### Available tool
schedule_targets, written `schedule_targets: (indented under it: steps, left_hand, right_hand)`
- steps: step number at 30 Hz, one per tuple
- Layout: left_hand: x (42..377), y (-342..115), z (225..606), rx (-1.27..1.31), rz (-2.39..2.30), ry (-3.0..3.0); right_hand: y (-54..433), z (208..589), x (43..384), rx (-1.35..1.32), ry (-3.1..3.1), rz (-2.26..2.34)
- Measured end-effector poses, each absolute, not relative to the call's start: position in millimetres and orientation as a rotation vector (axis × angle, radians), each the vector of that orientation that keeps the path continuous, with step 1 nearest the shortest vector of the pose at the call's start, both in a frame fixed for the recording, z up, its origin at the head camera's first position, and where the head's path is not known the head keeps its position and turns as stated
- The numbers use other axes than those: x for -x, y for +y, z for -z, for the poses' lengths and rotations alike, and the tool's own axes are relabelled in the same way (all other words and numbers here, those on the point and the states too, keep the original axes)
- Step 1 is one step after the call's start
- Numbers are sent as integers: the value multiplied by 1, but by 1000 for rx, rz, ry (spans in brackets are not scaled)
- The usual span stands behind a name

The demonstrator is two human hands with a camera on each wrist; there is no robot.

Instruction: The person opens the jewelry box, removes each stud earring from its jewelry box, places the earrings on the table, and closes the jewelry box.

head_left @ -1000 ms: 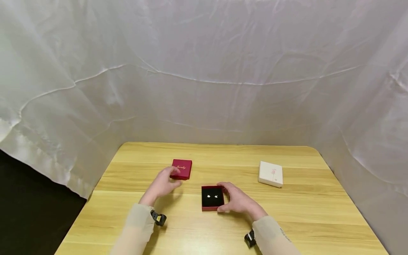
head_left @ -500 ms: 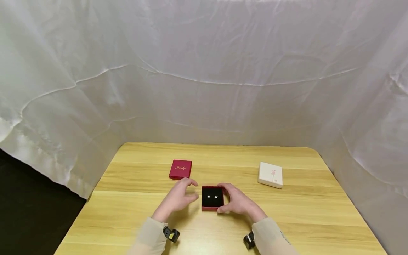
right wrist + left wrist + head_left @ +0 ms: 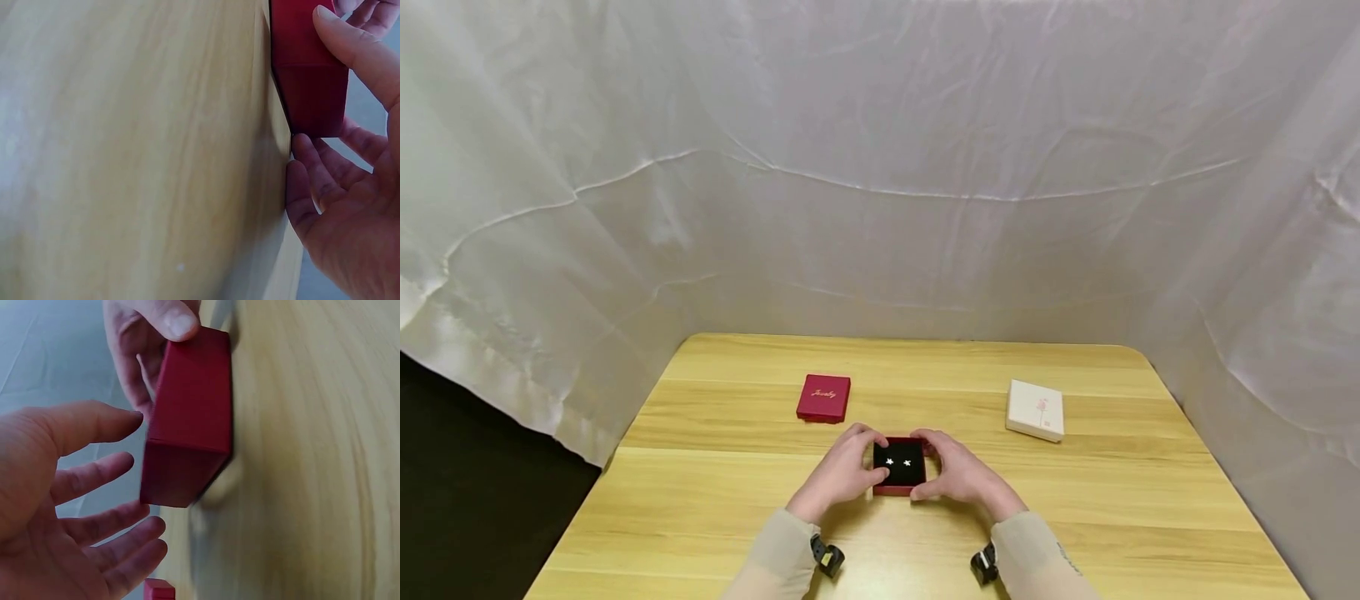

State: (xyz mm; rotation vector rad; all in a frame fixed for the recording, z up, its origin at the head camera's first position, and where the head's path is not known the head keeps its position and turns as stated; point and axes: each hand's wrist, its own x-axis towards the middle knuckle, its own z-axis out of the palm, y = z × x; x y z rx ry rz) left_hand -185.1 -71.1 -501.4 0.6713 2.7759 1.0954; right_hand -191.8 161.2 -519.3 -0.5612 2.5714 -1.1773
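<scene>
An open red jewelry box (image 3: 892, 491) stands on the table between the two hands. Its black cushion (image 3: 904, 475) bears two small light star-shaped earrings (image 3: 907, 462). My right hand (image 3: 961, 473) grips the box's right side, thumb at the near wall (image 3: 310, 37) and fingertips toward the far one. On the other side, my left hand (image 3: 842, 469) has its thumb and index finger at the box's left edge, overlapping the rim in the head view. In the left wrist view its fingers are spread and relaxed beside the red box wall (image 3: 194, 394).
Behind the left hand lies a flat red box lid (image 3: 824, 397) with gold lettering. A white box (image 3: 1035, 410) with pink print sits at the back right. Pale cloth (image 3: 910, 250) hangs around the far edge and sides of the wooden table (image 3: 1150, 492).
My left hand has moved from the red lid, which now lies flat, rightward and nearer to the jewelry box's left edge. The right hand has stayed at the box.
</scene>
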Motion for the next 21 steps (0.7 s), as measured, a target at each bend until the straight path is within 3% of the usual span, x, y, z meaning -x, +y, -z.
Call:
schedule_targets:
  steps: [21]
  left_hand:
    - [195,-65,517,-699,-1016,2802]
  right_hand:
    - [160,519,191,540,2559,1212]
